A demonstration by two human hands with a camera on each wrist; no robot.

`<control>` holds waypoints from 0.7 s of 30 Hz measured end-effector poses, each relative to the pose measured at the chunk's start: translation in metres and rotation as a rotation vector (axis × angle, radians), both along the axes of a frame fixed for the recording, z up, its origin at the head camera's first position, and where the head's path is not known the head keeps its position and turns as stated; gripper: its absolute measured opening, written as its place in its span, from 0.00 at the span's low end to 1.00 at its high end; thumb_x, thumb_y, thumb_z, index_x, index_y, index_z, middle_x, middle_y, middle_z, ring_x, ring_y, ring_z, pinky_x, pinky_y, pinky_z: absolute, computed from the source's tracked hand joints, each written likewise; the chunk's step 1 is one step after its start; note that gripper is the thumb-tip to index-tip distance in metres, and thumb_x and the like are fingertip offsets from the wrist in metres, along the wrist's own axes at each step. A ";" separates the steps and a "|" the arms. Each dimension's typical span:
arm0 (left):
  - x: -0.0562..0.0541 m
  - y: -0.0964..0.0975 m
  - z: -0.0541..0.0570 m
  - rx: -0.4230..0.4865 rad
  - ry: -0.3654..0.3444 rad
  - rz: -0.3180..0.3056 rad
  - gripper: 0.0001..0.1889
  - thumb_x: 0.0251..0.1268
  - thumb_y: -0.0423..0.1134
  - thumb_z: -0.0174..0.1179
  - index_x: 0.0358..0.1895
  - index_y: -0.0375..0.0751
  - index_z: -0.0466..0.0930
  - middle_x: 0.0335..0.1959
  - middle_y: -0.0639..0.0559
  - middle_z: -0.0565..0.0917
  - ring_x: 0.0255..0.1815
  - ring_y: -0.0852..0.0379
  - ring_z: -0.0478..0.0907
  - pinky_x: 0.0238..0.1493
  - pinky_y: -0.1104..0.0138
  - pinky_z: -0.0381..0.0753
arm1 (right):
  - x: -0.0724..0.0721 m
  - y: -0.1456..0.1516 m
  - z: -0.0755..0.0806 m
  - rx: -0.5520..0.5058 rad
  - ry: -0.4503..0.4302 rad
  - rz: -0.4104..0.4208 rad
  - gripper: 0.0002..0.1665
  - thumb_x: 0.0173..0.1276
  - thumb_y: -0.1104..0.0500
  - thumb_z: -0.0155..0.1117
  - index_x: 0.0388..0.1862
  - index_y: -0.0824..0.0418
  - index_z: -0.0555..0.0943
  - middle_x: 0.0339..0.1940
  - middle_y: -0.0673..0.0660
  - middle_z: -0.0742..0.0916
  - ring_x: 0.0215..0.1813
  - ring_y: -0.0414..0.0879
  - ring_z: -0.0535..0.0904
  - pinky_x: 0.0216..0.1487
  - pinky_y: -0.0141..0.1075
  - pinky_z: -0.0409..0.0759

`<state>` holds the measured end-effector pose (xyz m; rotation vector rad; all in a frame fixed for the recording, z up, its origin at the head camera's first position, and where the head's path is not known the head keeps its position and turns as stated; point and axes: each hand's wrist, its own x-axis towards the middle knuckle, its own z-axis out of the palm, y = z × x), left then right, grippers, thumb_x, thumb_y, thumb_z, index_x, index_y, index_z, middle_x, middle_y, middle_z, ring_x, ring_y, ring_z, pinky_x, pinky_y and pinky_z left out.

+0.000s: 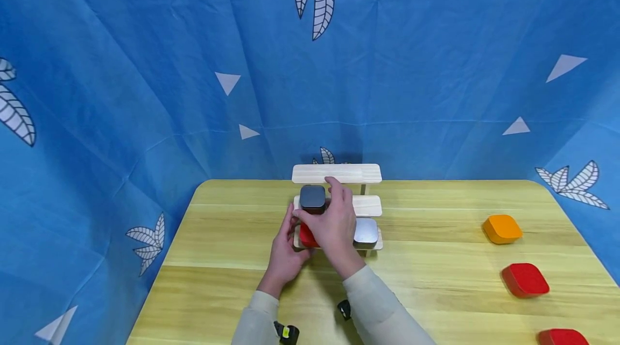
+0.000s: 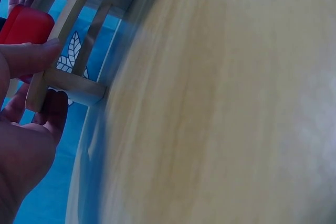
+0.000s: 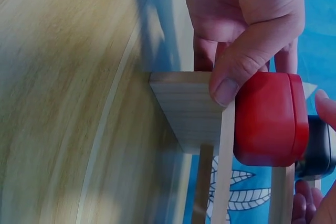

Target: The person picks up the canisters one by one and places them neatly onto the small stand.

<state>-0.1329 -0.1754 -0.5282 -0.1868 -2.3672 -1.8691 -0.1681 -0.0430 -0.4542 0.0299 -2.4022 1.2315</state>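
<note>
A small wooden three-tier rack stands near the table's back edge. My left hand grips the left end of its lowest shelf, thumb pressed on the edge in the left wrist view. A red rounded-square tin sits on that shelf beside the left thumb, partly covered in the head view by my right hand. With thumb and fingers on opposite sides, the right hand holds a dark tin at the middle shelf's left end. A silver-topped tin stands at the lowest shelf's right end.
To the right on the wooden table lie an orange tin, a red tin and another red one cut by the frame's edge. A blue patterned cloth hangs behind the table.
</note>
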 end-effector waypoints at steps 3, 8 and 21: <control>0.000 0.001 0.000 -0.006 0.000 0.002 0.61 0.48 0.18 0.71 0.82 0.54 0.45 0.70 0.50 0.69 0.70 0.51 0.66 0.71 0.56 0.61 | 0.001 0.002 0.001 -0.007 -0.001 0.012 0.57 0.39 0.41 0.87 0.68 0.51 0.69 0.53 0.58 0.77 0.45 0.51 0.79 0.39 0.45 0.81; 0.000 0.001 0.000 0.003 0.001 0.001 0.61 0.48 0.17 0.70 0.82 0.56 0.45 0.69 0.50 0.69 0.70 0.52 0.66 0.71 0.55 0.63 | 0.002 0.006 0.003 -0.024 0.003 0.034 0.57 0.40 0.44 0.88 0.69 0.52 0.69 0.54 0.58 0.76 0.44 0.52 0.80 0.38 0.44 0.81; 0.001 0.002 0.001 0.041 -0.024 -0.009 0.63 0.48 0.15 0.69 0.82 0.63 0.44 0.72 0.53 0.67 0.71 0.52 0.64 0.66 0.61 0.70 | 0.006 0.020 0.009 -0.076 -0.033 0.073 0.58 0.40 0.45 0.88 0.70 0.52 0.68 0.55 0.58 0.78 0.46 0.50 0.78 0.43 0.43 0.81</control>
